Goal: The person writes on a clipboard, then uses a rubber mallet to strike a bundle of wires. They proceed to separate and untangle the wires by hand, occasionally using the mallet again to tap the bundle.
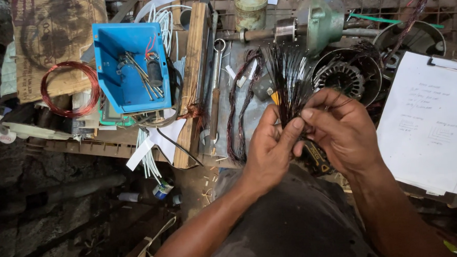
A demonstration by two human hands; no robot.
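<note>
- both hands pinch one wire bundle [287, 85]: left hand [270, 150] fingers [289, 133] clamped low on it
- right hand [341, 131] fingers [315, 114] closed just beside, strands fanning upward

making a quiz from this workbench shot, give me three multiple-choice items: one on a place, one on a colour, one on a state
1. Where does the coil of red wire lie?
A. inside the blue bin
B. left of the blue bin, on cardboard
C. on the clipboard

2. What colour is the open plastic bin holding small parts?
A. blue
B. yellow
C. white

3. What are the two hands doing?
A. resting flat on the bench
B. both pinching a bundle of dark wire strands
C. one is writing on paper

Answers:
1 B, the coil rests on the cardboard beside the bin.
2 A, its walls are bright blue.
3 B, the left hand and right hand close on the wire strands, which fan upward.
</note>
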